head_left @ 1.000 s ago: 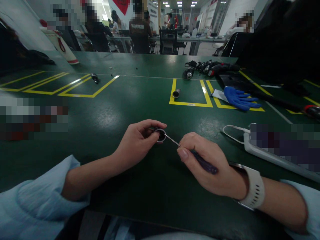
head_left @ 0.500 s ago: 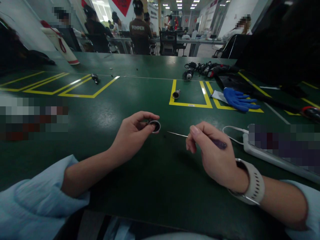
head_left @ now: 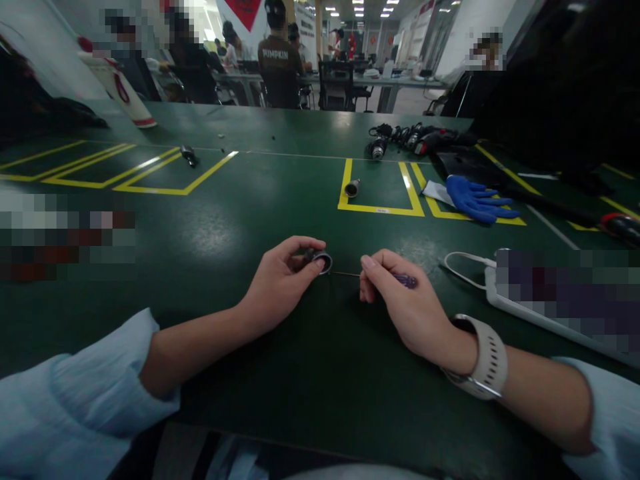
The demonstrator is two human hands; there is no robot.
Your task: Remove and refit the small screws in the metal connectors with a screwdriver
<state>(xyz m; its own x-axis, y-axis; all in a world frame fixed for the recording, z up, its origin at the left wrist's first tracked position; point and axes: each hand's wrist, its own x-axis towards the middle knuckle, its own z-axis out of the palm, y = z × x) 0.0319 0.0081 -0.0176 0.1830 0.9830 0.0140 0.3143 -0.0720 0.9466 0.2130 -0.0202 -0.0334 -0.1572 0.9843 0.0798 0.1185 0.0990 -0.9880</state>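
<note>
Between the thumb and fingers of my left hand [head_left: 280, 283] is a small dark metal cup-shaped part [head_left: 326, 260], its round open end facing right. My fingers hide much of its back. My right hand [head_left: 403, 300] is closed around the purple handle of a thin-shafted screwdriver or pick [head_left: 407, 281]; the exact tip shape is too small to make out. The thin shaft points left, and its tip is at or very near the rim of the metal part. I cannot tell whether they touch. Both hands are over the green table [head_left: 280, 393].
A similar metal part [head_left: 352, 189] lies inside a yellow taped box. Another dark metal piece [head_left: 189, 156] is at the back left. Blue glove [head_left: 483, 199], black cabled tools [head_left: 395, 141] and a white-edged device [head_left: 540, 313] with a cable sit to the right. People sit beyond the table.
My left hand has moved slightly right and down with the metal part. My right hand has moved left, bringing the tool's tip up to the part's rim.
</note>
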